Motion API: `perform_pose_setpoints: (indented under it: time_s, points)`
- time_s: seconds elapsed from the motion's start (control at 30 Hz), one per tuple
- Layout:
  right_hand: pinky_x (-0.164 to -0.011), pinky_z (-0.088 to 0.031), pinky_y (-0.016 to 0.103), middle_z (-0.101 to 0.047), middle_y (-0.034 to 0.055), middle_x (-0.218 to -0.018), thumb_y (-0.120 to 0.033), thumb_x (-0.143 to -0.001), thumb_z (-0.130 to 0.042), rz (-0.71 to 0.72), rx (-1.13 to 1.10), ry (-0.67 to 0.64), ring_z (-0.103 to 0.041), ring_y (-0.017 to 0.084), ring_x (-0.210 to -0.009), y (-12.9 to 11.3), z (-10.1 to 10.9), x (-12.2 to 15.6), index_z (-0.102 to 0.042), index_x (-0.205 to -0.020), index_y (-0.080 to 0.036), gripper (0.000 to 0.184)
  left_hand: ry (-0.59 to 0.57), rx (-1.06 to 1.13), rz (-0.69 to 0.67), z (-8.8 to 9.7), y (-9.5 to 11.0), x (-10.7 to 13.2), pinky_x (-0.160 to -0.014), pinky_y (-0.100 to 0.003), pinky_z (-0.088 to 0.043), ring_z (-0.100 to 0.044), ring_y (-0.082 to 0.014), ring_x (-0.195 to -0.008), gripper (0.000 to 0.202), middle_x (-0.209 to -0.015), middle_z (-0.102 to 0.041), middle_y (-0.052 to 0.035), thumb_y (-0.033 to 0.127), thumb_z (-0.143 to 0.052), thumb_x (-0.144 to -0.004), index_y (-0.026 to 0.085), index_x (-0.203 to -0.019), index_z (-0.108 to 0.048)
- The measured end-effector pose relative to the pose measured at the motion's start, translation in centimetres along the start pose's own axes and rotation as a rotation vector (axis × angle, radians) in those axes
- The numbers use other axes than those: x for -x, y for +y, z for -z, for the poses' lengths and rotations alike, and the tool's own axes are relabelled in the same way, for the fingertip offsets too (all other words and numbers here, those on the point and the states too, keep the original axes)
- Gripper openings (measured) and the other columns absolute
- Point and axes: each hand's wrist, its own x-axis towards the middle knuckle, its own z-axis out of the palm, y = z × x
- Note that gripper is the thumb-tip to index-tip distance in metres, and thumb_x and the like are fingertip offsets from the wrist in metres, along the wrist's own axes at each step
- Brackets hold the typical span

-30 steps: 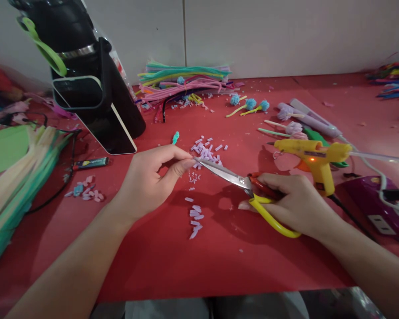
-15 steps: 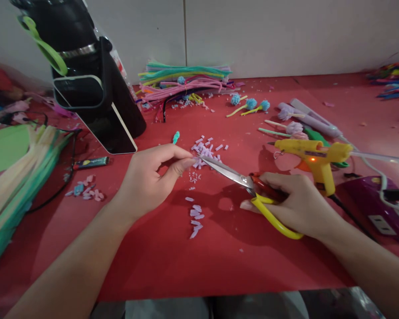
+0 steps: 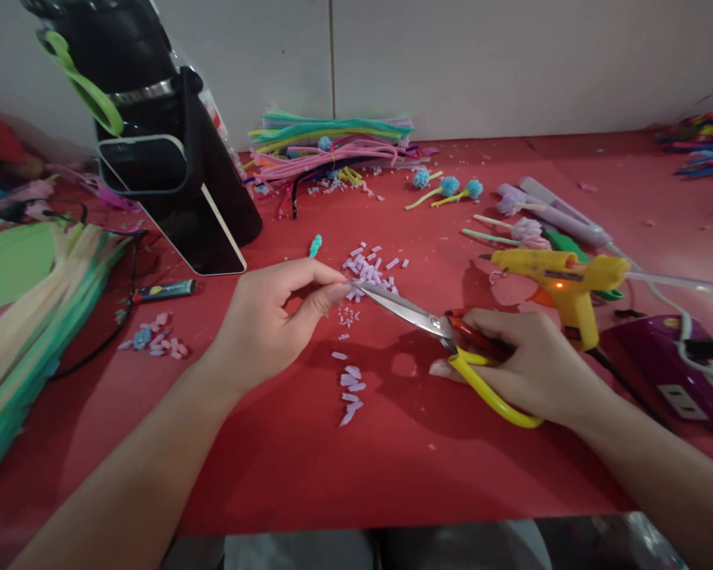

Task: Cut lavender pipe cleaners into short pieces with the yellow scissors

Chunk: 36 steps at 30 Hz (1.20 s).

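My right hand (image 3: 526, 366) grips scissors (image 3: 445, 332) with red and yellow handles, blades pointing left. My left hand (image 3: 273, 317) pinches thumb and forefinger together right at the blade tips, on a tiny lilac piece too small to make out. Behind the tips lies a heap of short lilac pipe-cleaner snippets (image 3: 371, 267), with a smaller scatter (image 3: 349, 388) on the red table (image 3: 309, 467) below the blades.
A yellow hot glue gun (image 3: 562, 286) with a lit lamp stands right of the scissors, by a purple box (image 3: 671, 368). Pipe cleaner bundles (image 3: 326, 142) lie at the back, pom-pom stems (image 3: 451, 188) beside them. A black stand (image 3: 160, 150) and green sheets (image 3: 29, 317) are on the left.
The scissor tips have shifted slightly right and down from the heap, and the blades look a little more closed. Both hands stay almost in place.
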Motion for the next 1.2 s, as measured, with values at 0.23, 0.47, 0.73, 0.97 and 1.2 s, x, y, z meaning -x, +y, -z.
perform_pose_setpoints:
  time_s: [0.23, 0.47, 0.73, 0.97, 1.2]
  points:
    - [-0.049, -0.027, 0.024, -0.031, -0.0055, -0.059, -0.071, -0.067, -0.073, 0.051, -0.001, 0.011, -0.027, 0.01, -0.059, 0.32, 0.02, -0.02, -0.043, -0.061, -0.02, 0.059, 0.008, -0.003, 0.011, -0.11, 0.13, 0.0, -0.066, -0.018, -0.05, -0.066, -0.0099, -0.068, 0.013, -0.076, -0.074, 0.0033, 0.027, -0.063, -0.092, 0.021, -0.088, -0.073]
    - [-0.048, -0.025, 0.024, -0.03, -0.0054, -0.057, -0.073, -0.068, -0.071, 0.048, -0.016, 0.058, -0.027, 0.009, -0.056, 0.12, -0.08, -0.06, -0.044, -0.06, -0.02, 0.06, 0.005, 0.015, 0.012, -0.1, 0.06, -0.02, -0.066, -0.019, -0.051, -0.068, -0.01, -0.068, 0.013, -0.076, -0.075, 0.0032, 0.028, -0.063, -0.092, 0.021, -0.087, -0.073]
    - [-0.047, -0.024, 0.024, -0.03, -0.0062, -0.057, -0.071, -0.064, -0.074, 0.049, -0.022, 0.038, -0.027, 0.009, -0.056, -0.08, 0.04, 0.06, -0.04, -0.059, -0.02, 0.061, 0.014, 0.007, -0.011, -0.03, 0.07, -0.02, -0.064, -0.019, -0.05, -0.066, -0.0093, -0.065, 0.014, -0.073, -0.074, 0.0035, 0.027, -0.063, -0.092, 0.021, -0.086, -0.074]
    - [-0.049, -0.026, 0.024, -0.029, -0.0057, -0.06, -0.071, -0.066, -0.072, 0.027, 0.002, 0.02, -0.026, 0.01, -0.058, 0.27, -0.13, -0.01, -0.046, -0.063, -0.02, 0.058, 0.01, 0.016, -0.016, -0.11, 0.04, -0.09, -0.065, -0.017, -0.049, -0.065, -0.0081, -0.066, 0.013, -0.074, -0.074, 0.0046, 0.026, -0.063, -0.092, 0.021, -0.085, -0.073]
    - [-0.048, -0.025, 0.024, -0.028, -0.0059, -0.058, -0.07, -0.068, -0.071, 0.062, -0.008, 0.068, -0.026, 0.009, -0.056, -0.09, -0.04, -0.07, -0.039, -0.059, -0.021, 0.06, 0.0, 0.018, -0.002, -0.06, 0.09, -0.01, -0.065, -0.017, -0.049, -0.065, -0.0074, -0.065, 0.014, -0.073, -0.072, 0.0048, 0.027, -0.063, -0.093, 0.02, -0.083, -0.071]
